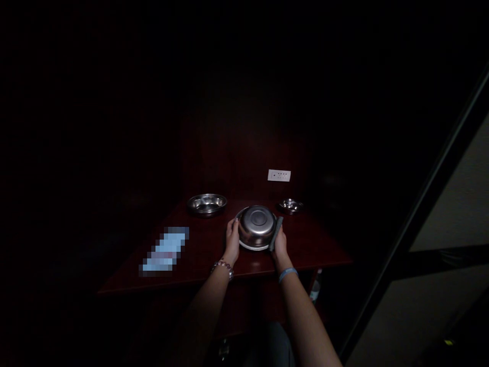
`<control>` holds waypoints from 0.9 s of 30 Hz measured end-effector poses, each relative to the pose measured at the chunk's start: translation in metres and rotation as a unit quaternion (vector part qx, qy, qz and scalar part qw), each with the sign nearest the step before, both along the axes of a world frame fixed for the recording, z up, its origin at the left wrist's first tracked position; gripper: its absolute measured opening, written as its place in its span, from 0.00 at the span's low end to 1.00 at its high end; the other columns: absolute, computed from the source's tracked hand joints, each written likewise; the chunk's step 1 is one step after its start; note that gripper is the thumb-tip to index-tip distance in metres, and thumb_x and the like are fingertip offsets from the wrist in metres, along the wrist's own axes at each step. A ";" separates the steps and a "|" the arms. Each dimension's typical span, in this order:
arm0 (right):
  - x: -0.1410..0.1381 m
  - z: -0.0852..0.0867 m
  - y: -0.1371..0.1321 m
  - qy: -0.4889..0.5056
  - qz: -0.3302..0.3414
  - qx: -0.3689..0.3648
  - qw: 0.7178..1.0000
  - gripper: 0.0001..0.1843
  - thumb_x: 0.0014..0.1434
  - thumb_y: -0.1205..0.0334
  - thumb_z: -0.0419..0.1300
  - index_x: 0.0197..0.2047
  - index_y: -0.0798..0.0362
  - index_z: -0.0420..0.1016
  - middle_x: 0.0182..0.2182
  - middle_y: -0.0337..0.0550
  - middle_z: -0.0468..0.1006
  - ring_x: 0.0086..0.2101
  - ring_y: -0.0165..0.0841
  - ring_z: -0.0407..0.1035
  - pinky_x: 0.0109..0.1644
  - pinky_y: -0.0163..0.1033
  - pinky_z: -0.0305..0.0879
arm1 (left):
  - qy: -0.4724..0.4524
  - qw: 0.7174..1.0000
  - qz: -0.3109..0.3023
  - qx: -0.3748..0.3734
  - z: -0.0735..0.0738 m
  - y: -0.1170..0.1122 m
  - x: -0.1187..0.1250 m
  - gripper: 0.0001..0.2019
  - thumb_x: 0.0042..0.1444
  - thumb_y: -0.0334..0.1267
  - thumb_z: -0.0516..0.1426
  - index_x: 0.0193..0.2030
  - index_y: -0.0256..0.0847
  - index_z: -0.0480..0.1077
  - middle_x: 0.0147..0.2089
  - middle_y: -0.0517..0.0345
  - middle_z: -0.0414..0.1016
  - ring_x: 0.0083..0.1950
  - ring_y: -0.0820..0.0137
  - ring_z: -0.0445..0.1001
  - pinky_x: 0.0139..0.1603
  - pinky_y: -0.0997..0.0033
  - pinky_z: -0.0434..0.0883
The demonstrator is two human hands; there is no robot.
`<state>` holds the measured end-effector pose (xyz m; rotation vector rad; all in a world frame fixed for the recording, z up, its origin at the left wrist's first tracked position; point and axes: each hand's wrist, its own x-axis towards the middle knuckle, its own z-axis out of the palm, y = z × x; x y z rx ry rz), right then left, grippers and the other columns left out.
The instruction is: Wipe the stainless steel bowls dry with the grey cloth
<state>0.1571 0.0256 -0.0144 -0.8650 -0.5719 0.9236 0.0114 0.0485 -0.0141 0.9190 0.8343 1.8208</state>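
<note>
In front of me a shiny steel bowl (256, 232) is held bottom up, tilted so its round base faces me. My left hand (231, 242) grips its left rim, thumb on the outer wall. On the other side my right hand (281, 243) is closed around the right edge. Pressed between that hand and the bowl is a dark grey, cloth-like strip (275, 234). A pale rim shows along the bowl's lower edge. The fingers under the bowl are hidden.
A wide steel bowl (207, 205) stands at the back left of the dark red table (214, 244), a smaller steel dish (291, 206) at the back right. A blurred light-blue rectangle (166, 251) lies left. The wall holds a white socket panel (279, 175); a bottle (315, 288) stands below the tabletop.
</note>
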 end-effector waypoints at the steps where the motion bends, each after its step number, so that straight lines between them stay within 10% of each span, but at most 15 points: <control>1: 0.000 0.000 0.000 -0.003 -0.002 -0.001 1.000 0.29 0.63 0.40 0.57 0.50 0.58 0.81 0.44 0.47 0.85 0.47 0.37 0.79 0.50 0.36 0.72 | -0.001 1.000 0.001 0.000 0.000 0.000 0.000 0.18 0.58 0.52 0.61 0.47 0.41 0.73 0.53 0.51 0.78 0.58 0.61 0.73 0.65 0.59 0.64; 27: 0.002 0.000 -0.002 -0.028 -0.008 -0.008 1.000 0.29 0.63 0.41 0.56 0.50 0.58 0.80 0.45 0.49 0.85 0.46 0.36 0.79 0.49 0.35 0.72 | -0.008 1.000 -0.006 0.008 -0.009 0.008 0.004 0.18 0.59 0.52 0.60 0.47 0.42 0.72 0.52 0.50 0.77 0.56 0.62 0.74 0.65 0.58 0.64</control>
